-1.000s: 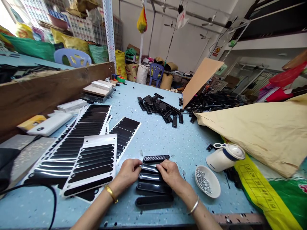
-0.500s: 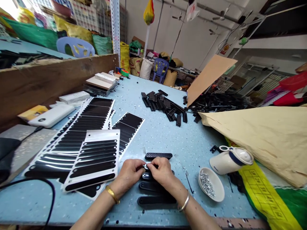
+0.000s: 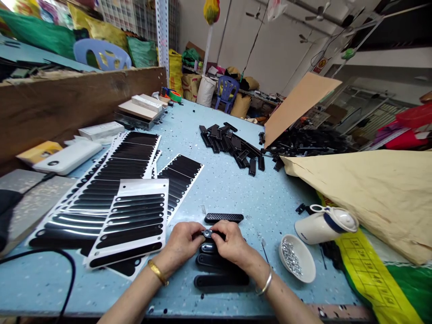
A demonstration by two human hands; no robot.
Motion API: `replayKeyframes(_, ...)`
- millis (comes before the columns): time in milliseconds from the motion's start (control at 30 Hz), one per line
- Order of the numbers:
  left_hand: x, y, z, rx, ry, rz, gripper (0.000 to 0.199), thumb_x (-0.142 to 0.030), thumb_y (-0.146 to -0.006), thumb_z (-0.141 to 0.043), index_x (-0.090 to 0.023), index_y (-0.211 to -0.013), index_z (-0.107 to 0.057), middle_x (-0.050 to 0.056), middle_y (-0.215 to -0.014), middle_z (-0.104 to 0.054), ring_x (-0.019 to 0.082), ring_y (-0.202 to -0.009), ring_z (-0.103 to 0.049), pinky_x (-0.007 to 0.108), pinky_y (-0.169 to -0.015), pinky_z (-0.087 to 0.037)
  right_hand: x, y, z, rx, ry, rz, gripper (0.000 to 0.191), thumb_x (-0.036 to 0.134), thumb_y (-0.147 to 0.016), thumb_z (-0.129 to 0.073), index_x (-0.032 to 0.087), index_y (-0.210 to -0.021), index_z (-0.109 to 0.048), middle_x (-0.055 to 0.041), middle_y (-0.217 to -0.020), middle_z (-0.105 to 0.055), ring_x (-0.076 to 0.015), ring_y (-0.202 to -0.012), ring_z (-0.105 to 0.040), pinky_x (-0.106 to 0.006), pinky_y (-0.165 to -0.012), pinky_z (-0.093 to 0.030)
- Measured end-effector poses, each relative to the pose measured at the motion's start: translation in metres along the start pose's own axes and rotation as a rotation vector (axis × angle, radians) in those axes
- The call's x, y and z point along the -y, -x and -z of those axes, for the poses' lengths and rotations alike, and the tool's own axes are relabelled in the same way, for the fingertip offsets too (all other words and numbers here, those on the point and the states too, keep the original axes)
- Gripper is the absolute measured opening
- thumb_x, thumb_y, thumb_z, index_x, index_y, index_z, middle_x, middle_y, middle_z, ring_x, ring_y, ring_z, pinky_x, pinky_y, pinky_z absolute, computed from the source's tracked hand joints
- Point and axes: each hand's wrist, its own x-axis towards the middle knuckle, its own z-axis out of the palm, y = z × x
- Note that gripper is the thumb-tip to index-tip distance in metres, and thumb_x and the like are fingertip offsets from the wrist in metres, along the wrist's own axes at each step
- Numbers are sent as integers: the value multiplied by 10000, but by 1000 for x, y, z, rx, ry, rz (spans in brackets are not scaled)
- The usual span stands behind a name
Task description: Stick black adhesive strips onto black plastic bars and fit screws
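My left hand (image 3: pixel 182 242) and my right hand (image 3: pixel 232 243) meet over the near middle of the table, fingers closed in a pinch. Between their fingertips is the round end of a narrow black strip (image 3: pixel 208 234), with a shiny ring-like spot on it; the rest hides under my right hand. Just below lie more black strips with rounded ends: a glossy one (image 3: pixel 207 248), then a duller one (image 3: pixel 211 261) and a long one (image 3: pixel 221 281) nearest me. Beyond my fingertips rests a black strip with a perforated-looking pattern (image 3: pixel 224 218).
Sheets of black stickers (image 3: pixel 133 220) overlap on the left. A white bowl (image 3: pixel 308 263) of small silvery pieces stands right, near a white cup (image 3: pixel 315 229) lying tilted. Black parts (image 3: pixel 232 146) are heaped farther back. Brown paper (image 3: pixel 364 189) covers the right side.
The fingertips have shifted slightly, and more of the strip's shiny round end shows between them. The whole view has moved a little; the other things lie as before.
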Motion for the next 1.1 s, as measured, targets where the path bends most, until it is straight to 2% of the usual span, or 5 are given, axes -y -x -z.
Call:
replayKeyframes(300,17,55,55,-305,-417,-266,384,-252,-834,-535,-186,-1194,-653,135,-1186,-695,334,-1115,-625,522,-957,-458,41,34,22,-225,52,281,230,105,-883,-456,186,-877,-672,-81,-748,-660,-218,-706,-624,-348,-642,-495)
replayKeyframes(467,54,125,66,-293,-769,-196,418,-305,-775,-645,-179,-1174,-652,152,-1232,-666,432,-1173,-570,582,-890,-504,69,48,-23,-269,-67,549,354,37,-806,-525,225,-1090,-622,-99,-942,-700,-258,-853,-664,-394,-738,-552)
replayKeyframes(667,55,186,31,-421,-562,-418,516,-262,-756,-552,-255,-1272,-560,95,-1150,-716,315,-1101,-648,427,-842,-579,100,43,-103,-204,-12,581,362,146,-814,-534,182,-1171,-590,-151,-1143,-673,-344,-1099,-609,-488,-907,-511)
replayKeyframes(900,38,212,82,-877,-338,118,168,-291,-816,-617,-225,-954,-688,52,-879,-758,212,-750,-713,283,-705,-582,93,75,-139,-122,72,626,759,691,-699,-633,110,-1187,-607,-256,-1214,-630,-490,-1174,-524,-629,-850,-465)
replayKeyframes(1100,35,222,86,-537,267,431,278,-433,-818,-604,-171,-821,-696,8,-662,-696,147,-566,-633,211,-520,-492,98,82,-113,21,99,544,576,384,-748,-694,78,-1223,-581,-244,-1341,-546,-445,-1284,-438,-606,-979,-390)
